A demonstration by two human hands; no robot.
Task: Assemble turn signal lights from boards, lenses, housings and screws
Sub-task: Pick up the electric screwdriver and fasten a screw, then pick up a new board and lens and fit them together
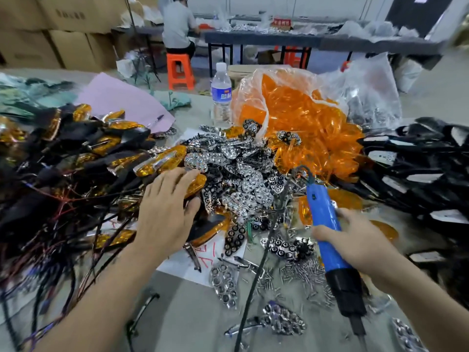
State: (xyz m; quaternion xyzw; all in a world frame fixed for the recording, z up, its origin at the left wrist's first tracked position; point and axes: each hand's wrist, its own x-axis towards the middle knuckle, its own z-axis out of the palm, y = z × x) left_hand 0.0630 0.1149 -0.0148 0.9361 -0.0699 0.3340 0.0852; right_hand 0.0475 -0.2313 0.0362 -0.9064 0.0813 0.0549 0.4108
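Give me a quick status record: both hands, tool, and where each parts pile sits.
left hand: fingers spread flat on an amber light
right hand: grips the blue screwdriver
screws: loose heap beside the screwdriver
chrome boards: centre heap
orange lenses: bagged, far centre
black housings: far right
finished lights: piled left

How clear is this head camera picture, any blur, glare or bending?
Head view: the wires at left smear with motion blur; the chrome reflectors glint; the far table bows from wide-angle distortion; the left hand, right hand and blue screwdriver look sharp.
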